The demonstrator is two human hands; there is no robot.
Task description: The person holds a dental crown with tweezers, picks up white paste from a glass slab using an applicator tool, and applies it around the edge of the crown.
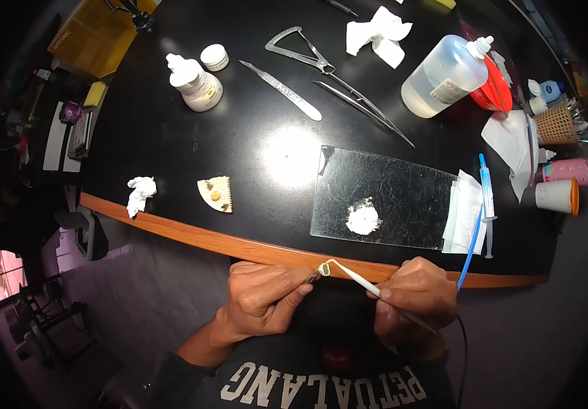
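At the table's front edge, my left hand (263,296) is closed, thumb and fingers pinching a small dark metal holder. At its end is a tiny cream, ring-like piece with a greyish middle (325,269). My right hand (417,300) is closed round a white pen-shaped tool (362,280) with a thin, bent, cream-coloured tip. That tip reaches left to the ring-like piece and appears to touch it. Behind the hands, a scratched glass slab (403,198) carries a mound of white powder (363,217). Whether the black cable beside my right hand joins the tool is unclear.
A scalpel (284,92), tweezers (365,109) and a caliper (301,51) lie farther back. A large squeeze bottle (441,78) and a small dropper bottle (198,88) stand there. A blue-and-clear syringe (487,198) lies right of folded paper (468,208).
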